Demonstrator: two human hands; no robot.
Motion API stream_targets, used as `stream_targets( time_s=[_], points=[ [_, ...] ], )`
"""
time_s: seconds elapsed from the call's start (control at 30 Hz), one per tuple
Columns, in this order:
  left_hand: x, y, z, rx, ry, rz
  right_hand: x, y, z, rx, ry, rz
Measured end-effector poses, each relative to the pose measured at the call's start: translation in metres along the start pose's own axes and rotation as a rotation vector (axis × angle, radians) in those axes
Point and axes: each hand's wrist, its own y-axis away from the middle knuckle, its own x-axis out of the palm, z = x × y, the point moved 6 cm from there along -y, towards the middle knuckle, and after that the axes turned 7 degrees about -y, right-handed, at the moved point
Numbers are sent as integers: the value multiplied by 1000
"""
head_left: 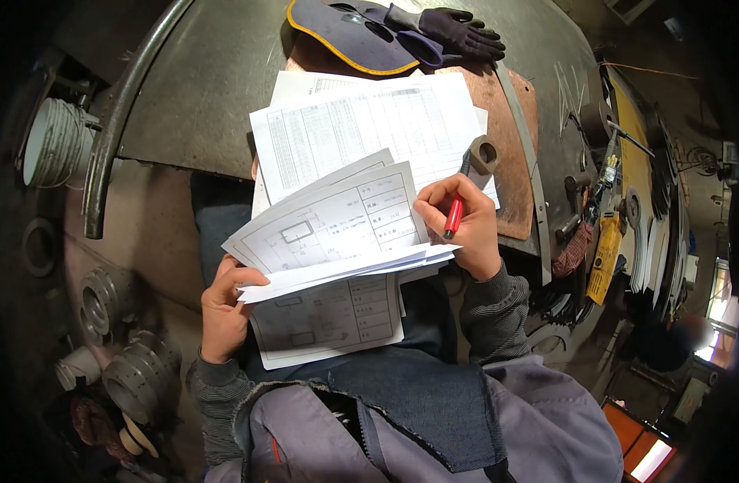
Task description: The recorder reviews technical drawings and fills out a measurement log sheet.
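The left hand grips the left edge of a fanned stack of drawing sheets, thumb on top. The stack is positioned between both hands, above the lap, overlapping the printed table sheets in view. The right hand holds a red pen in curled fingers, at the right edge of the stack; whether its fingertips contact the paper cannot be determined. A hexagonal part with a round bore lies just beyond the right hand, near a copper-coloured plate.
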Motion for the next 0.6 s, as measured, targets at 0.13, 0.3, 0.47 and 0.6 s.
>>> stream_targets(
  time_s=[0.13, 0.3, 0.47, 0.6],
  points=[
    [1, 1, 0, -51, -5, 10, 0, -1, -2, 3, -26, -2],
    [3, 1, -4, -75, -26, -45, 1, -2, -1, -45, 32, 5],
    [-1, 4, 6, -118, -60, -15, 3, 0, 0, 22, 20, 6],
    [2, 4, 0, -84, -15, -33, 5, -1, -1, 35, 41, 26]
  ],
)
